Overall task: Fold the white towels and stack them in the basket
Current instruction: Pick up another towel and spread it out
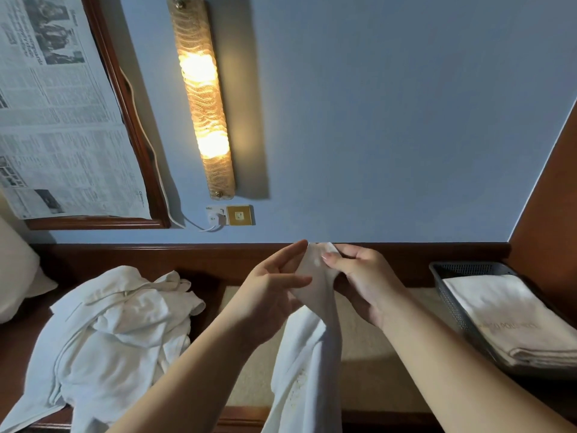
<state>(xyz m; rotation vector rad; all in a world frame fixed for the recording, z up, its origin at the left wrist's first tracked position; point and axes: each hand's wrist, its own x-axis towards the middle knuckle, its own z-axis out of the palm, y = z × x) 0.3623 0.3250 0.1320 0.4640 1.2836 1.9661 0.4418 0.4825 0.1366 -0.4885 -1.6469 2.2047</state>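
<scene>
One heap of unfolded white towels [118,326] lies at the left on the tabletop [359,354]; their number cannot be told. One basket [452,295] at the right holds a folded towel stack [512,320]. One raised towel [312,354] hangs between two hands: the left hand [274,295] and right hand [362,282] each pinch its top corner.

**Towels and basket**

You have one white towel [309,354] hanging lengthwise from its raised top corner. A rumpled heap of white towels [115,335] lies at left. The dark mesh basket [449,295] at right holds a folded towel [512,320].
</scene>
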